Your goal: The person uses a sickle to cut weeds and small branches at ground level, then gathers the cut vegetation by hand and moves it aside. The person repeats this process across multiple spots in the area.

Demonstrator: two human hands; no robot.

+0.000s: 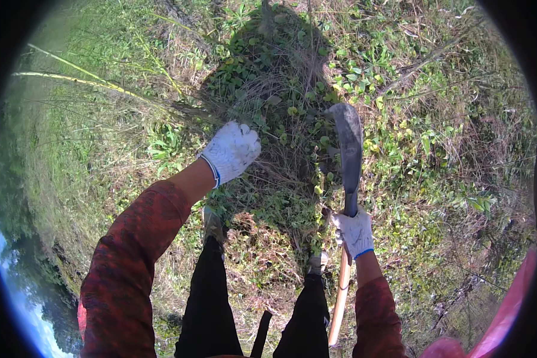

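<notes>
My right hand [354, 230], in a white knit work glove with a blue cuff, grips a long-handled billhook just below its blade. The dark, scuffed steel blade [351, 147] points away from me, and its hooked tip turns left. Below the fist the pale wooden handle [340, 297] runs down beside my right leg. My left hand [232, 150], in a matching soiled glove, is curled into a fist above the shaded weeds [277, 152]. No object shows in that fist, though its palm side is hidden.
Low vines and dry grass cover the ground [259, 255] around my boots. Green-yellow stems [116, 87] slant across the upper left, and a bare branch [423, 62] leans at upper right. Trees [31, 268] stand at the left rim. Pink material [503, 315] edges the lower right.
</notes>
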